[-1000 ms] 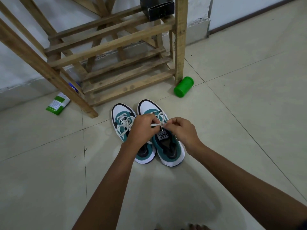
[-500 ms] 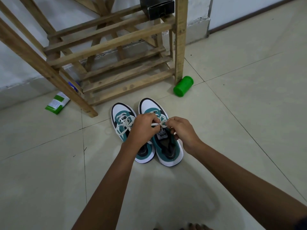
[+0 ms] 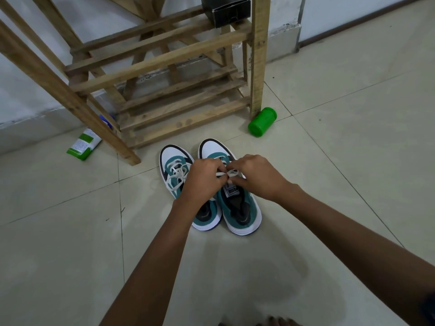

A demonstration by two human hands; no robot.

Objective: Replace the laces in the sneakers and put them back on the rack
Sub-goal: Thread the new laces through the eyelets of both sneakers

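You are pinching the white lace [image 3: 226,173] with your left hand [image 3: 204,178] and right hand [image 3: 256,177] over the right teal-and-white sneaker [image 3: 237,208], toes pointing far toward the wooden slatted rack [image 3: 169,74].

Left sneaker [image 3: 169,158]: white toe, black trim at the toe edge, teal panels, dark lining, white sole.
Right sneaker [image 3: 244,215]: same white, teal and black scheme; white tongue label with dark lettering.
Laces [image 3: 175,176]: off-white, plain.
Rack [image 3: 164,60]: unpainted light brown wood, darker knots in places.
Canister [image 3: 261,122]: solid bright green.
Packet [image 3: 82,145]: white with green bands, fine dark print.
Box [image 3: 226,10]: black, paler edge.
Floor [image 3: 341,137]: pale beige tiles, thin dark joints.
Wall [image 3: 26,95]: whitish, grey base strip.
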